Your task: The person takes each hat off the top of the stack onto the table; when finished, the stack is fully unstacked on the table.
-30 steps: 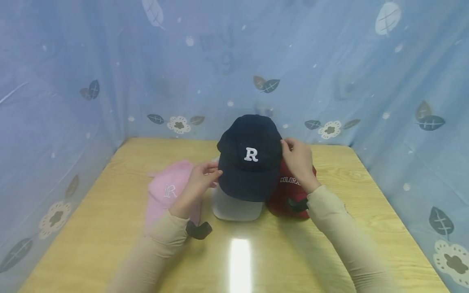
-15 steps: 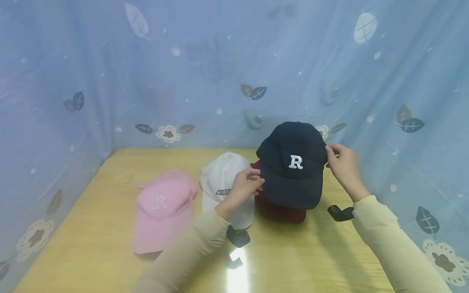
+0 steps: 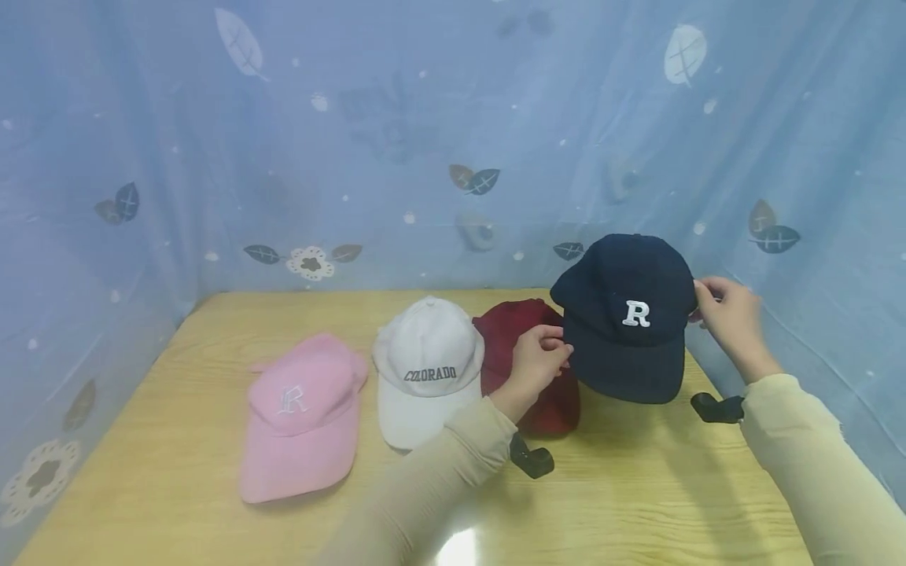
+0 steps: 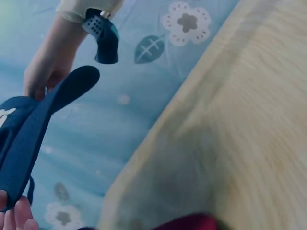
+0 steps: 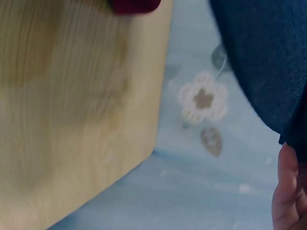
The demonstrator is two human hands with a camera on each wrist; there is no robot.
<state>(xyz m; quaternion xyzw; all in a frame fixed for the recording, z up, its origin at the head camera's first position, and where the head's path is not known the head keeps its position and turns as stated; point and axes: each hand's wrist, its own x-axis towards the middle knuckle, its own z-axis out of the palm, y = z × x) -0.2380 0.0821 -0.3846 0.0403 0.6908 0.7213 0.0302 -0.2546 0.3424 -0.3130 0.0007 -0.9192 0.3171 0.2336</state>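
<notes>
A navy baseball cap (image 3: 623,362) with a white R is held up above the table's right side, its front facing me. My left hand (image 3: 534,365) pinches its left edge near the brim, and my right hand (image 3: 732,322) pinches the opposite side. In the left wrist view the cap (image 4: 29,139) appears edge-on, with fingertips on it at the lower left. The right wrist view has the cap's brim (image 5: 268,62) and a thumb (image 5: 286,177) against it. Behind my left hand lies a dark red cap (image 3: 510,330), partly covered by that hand and forearm.
Left of the red cap are a white cap (image 3: 428,346) lettered COLORADO and a pink cap (image 3: 304,409), both on the wooden table (image 3: 623,487). A blue patterned curtain (image 3: 396,141) closes off the back and sides.
Both hands have carried the navy cap rightward, from over the white cap, past the red one, to the table's right side. The view has shifted right, uncovering the white and red caps.
</notes>
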